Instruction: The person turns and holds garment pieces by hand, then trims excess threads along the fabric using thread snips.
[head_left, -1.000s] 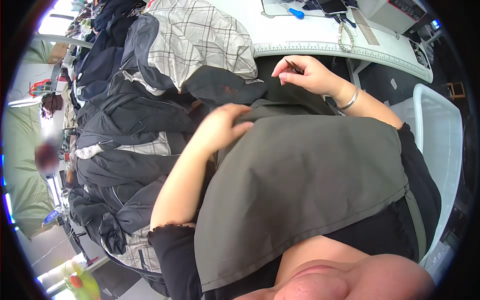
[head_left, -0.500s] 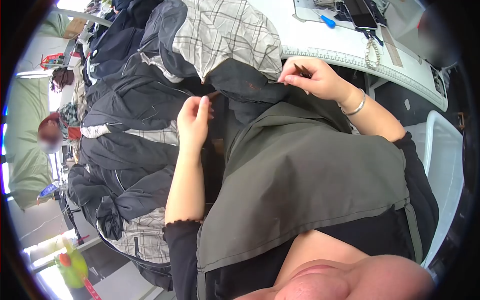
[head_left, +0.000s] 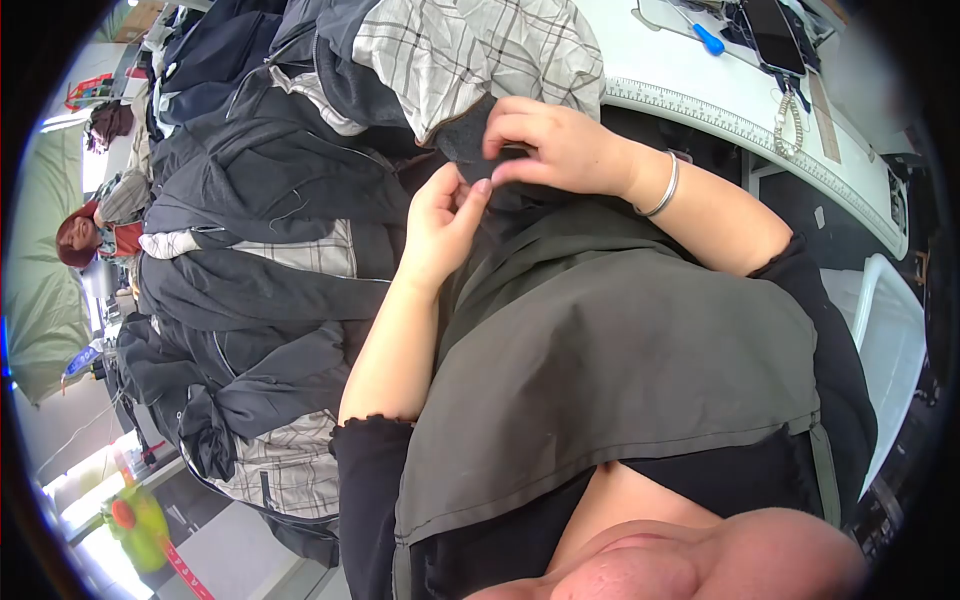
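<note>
Fingers bent, my left hand [head_left: 440, 225] has its thumb and forefinger drawn together at the edge of a dark grey garment; whatever is pinched there is too small to tell. My right hand [head_left: 560, 150], with a silver bangle [head_left: 660, 185] at the wrist, curls over the same spot, its fingertips close to my left thumb. The small dark thread snips seen in its palm earlier are now mostly hidden behind the fingers. Just beyond both hands lies the garment's white plaid lining [head_left: 470, 50], with a dark grey piece [head_left: 460, 135] at its corner.
Dark jackets [head_left: 260, 190] with plaid linings are heaped along my left. A white table [head_left: 660, 60] with a ruler edge [head_left: 700, 105] holds a blue-handled tool [head_left: 708, 40] and a phone [head_left: 773, 35]. A white bin [head_left: 890, 350] stands at right; another person [head_left: 85, 235] is far left.
My hands have come together: the left moved right and slightly up, the right moved left and turned its back to view. The snips have gone out of sight within the right hand.
</note>
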